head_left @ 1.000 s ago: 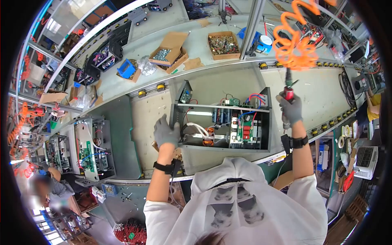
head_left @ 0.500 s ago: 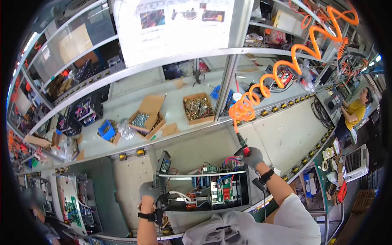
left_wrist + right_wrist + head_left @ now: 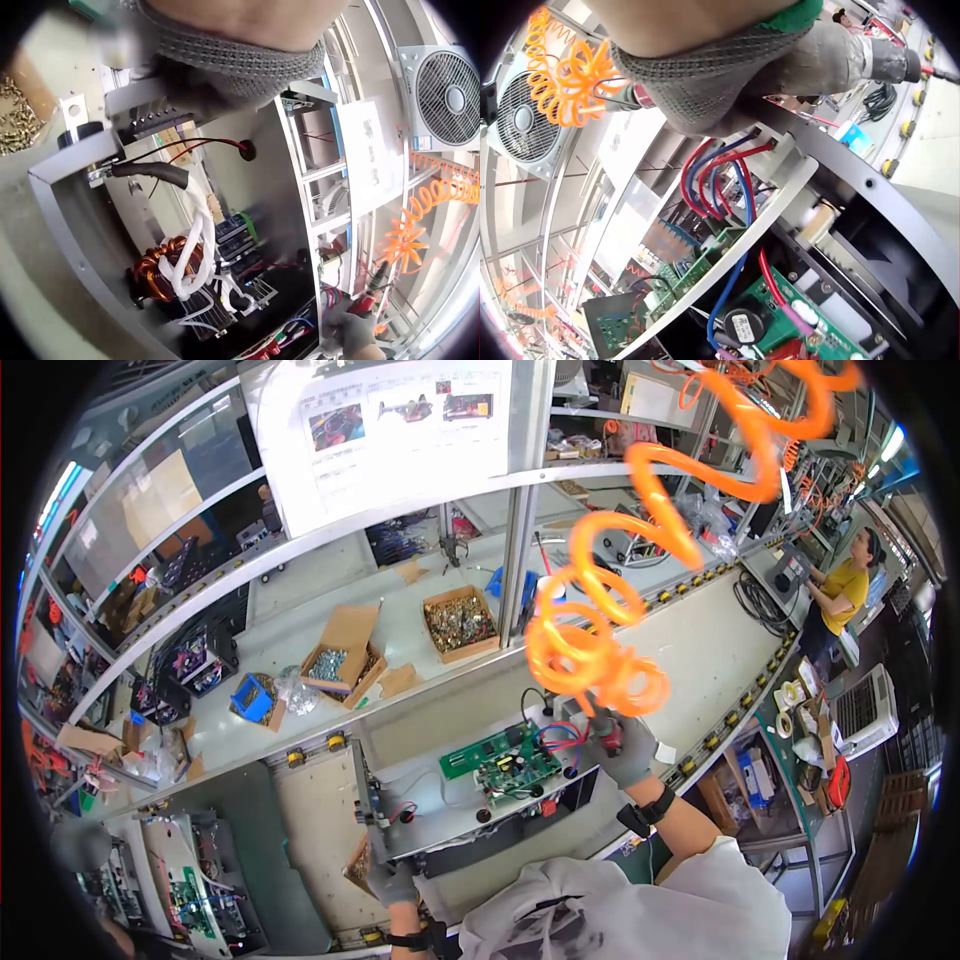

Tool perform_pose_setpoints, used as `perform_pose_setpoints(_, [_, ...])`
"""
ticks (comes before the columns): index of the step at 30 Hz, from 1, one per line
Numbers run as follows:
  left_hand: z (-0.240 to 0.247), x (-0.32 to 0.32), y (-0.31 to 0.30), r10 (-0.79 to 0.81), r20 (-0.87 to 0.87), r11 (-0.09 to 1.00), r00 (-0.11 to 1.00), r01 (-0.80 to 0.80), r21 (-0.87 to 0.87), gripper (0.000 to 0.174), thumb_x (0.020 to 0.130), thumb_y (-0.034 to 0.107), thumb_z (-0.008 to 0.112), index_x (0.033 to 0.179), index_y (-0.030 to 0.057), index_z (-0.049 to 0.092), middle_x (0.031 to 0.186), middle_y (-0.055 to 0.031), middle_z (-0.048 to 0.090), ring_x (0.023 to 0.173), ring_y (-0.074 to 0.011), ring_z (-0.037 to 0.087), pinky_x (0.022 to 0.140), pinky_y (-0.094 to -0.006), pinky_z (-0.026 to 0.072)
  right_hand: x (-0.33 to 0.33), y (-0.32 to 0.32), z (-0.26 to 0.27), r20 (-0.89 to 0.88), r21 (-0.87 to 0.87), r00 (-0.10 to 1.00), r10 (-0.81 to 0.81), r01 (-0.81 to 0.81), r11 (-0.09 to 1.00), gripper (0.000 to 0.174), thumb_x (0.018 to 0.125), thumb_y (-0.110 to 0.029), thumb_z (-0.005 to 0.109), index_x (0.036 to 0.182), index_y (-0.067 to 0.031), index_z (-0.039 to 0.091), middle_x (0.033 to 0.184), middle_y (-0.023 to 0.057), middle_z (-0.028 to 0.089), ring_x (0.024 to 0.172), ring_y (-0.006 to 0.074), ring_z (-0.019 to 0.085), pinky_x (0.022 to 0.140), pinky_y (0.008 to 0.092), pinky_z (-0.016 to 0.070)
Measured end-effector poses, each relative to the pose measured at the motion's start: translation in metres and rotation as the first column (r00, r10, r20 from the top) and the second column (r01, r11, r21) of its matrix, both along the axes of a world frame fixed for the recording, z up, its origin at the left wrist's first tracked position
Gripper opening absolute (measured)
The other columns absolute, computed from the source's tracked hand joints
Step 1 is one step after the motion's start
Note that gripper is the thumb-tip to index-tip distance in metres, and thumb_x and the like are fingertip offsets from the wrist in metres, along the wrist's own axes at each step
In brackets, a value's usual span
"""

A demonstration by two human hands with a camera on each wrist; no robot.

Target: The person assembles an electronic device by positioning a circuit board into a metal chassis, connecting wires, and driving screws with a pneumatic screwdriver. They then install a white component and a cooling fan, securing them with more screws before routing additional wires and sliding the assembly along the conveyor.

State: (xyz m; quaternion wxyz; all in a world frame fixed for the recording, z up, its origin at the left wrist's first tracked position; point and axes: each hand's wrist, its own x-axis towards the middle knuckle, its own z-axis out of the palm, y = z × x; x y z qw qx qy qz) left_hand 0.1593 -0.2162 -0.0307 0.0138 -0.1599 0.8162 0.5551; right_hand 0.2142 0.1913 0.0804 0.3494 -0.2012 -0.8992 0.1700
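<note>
One red tool in my right hand, fingers curled round it, below an orange hose; metal box beside my left hand, fingers' hold unclear.

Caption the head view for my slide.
A gloved left hand and right hand, the latter gripping a red tool, flank a metal chassis bearing a green circuit board.

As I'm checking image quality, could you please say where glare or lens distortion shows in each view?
Head: glare partly bleaches the rectangular white paper sheet, black corners frame the picture; left wrist: that sheet looks washed out; right wrist: the grey metal chassis edge appears bowed.
</note>
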Motion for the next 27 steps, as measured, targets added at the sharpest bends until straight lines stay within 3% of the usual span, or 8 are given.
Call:
perform_pose_setpoints(2, [-0.018,0.022,-0.004,-0.149,-0.189,0.984,0.971,0.128,-0.122,0.057,0.066,-0.001,0.065,0.122,-0.0012,0.049,0.085,-0.0076,0.062,0.075,-0.016,0.058,0.071,-0.0294,0.0476,0.03,0.002,-0.02,-0.045,0.051,0.999,0.008,-0.005,0.999,0.034,0.061,-0.011,0.072,0.091,-0.007,0.055,0.078,0.0089,0.06,0.072,0.0259,0.061,0.063,0.0334,0.048])
perform_pose_setpoints(8, [-0.023,0.075,-0.015,-0.67,-0.011,0.71,0.742,0.637,-0.3,0.037,0.074,0.006,0.061,0.11,0.0018,0.053,0.105,-0.0128,0.062,0.097,-0.027,0.059,0.086,-0.0341,0.046,0.083,0.001,-0.061,-0.033,-0.393,0.98,-0.194,0.166,0.904,0.035,0.069,-0.019,0.073,0.096,-0.004,0.056,0.082,0.0138,0.063,0.076,0.0291,0.064,0.066,0.0335,0.0494])
perform_pose_setpoints(10, [-0.02,0.077,-0.01,-0.524,0.19,0.848,0.831,0.53,0.022,0.033,0.071,0.006,0.061,0.104,0.0014,0.061,0.102,-0.0125,0.065,0.099,-0.0247,0.061,0.085,-0.0334,0.0467,0.088,0.008,-0.078,-0.113,-0.339,0.98,-0.162,0.115,0.934,0.036,0.071,-0.016,0.073,0.1,-0.0033,0.057,0.078,0.0104,0.063,0.073,0.022,0.064,0.066,0.0301,0.0488])
perform_pose_setpoints(17, [-0.047,0.071,-0.009,-0.584,0.262,0.774,0.768,0.625,-0.104,0.032,0.072,0.018,0.062,0.099,0.0025,0.063,0.094,-0.0176,0.066,0.093,-0.0302,0.063,0.078,-0.0368,0.0496,0.107,-0.002,-0.088,-0.161,-0.872,0.925,-0.345,0.031,0.488,0.037,0.073,-0.005,0.072,0.106,-0.0007,0.056,0.095,0.0047,0.061,0.083,0.0111,0.057,0.072,0.0259,0.0469])
perform_pose_setpoints(22, [-0.045,0.073,0.029,-0.718,0.195,0.656,0.669,0.743,-0.133,0.039,0.074,0.027,0.062,0.104,0.0029,0.061,0.1,-0.0203,0.064,0.095,-0.0351,0.06,0.08,-0.0399,0.0487,0.158,-0.012,-0.091,-0.15,-0.843,0.934,-0.324,0.051,0.536,0.035,0.075,-0.002,0.07,0.106,0.0001,0.056,0.092,0.0048,0.061,0.082,0.011,0.057,0.075,0.0256,0.0462])
perform_pose_setpoints(25, [-0.076,0.076,0.066,-0.735,0.243,0.631,0.633,0.77,-0.095,0.081,0.076,0.032,0.062,0.136,0.002,0.018,0.103,-0.0214,0.062,0.095,-0.036,0.061,0.08,-0.0412,0.0482,0.185,-0.01,-0.092,-0.175,-0.75,0.933,-0.315,0.081,0.656,0.031,0.075,-0.002,0.069,0.103,0.0016,0.056,0.09,0.0041,0.061,0.082,0.0104,0.057,0.074,0.0253,0.046])
perform_pose_setpoints(26, [-0.066,0.08,0.083,-0.77,0.217,0.592,0.601,0.798,-0.112,0.046,0.077,0.01,0.058,0.121,0.0012,0.05,0.114,-0.0156,0.06,0.107,-0.0262,0.056,0.093,-0.0305,0.0424,0.196,-0.007,-0.096,-0.174,-0.749,0.931,-0.322,0.087,0.657,0.031,0.075,-0.002,0.069,0.103,0.0016,0.056,0.09,0.0041,0.061,0.082,0.0104,0.057,0.074,0.0253,0.046])
perform_pose_setpoints(27, [-0.016,0.076,0.109,-0.754,0.397,0.527,0.524,0.842,-0.112,0.053,0.078,0.017,0.059,0.126,0.0011,0.043,0.113,-0.0182,0.059,0.108,-0.0288,0.056,0.093,-0.0319,0.0423,0.207,-0.003,-0.098,-0.148,-0.766,0.931,-0.334,0.105,0.634,0.031,0.075,-0.002,0.069,0.103,0.0014,0.057,0.09,0.004,0.061,0.082,0.0105,0.057,0.074,0.0251,0.046])
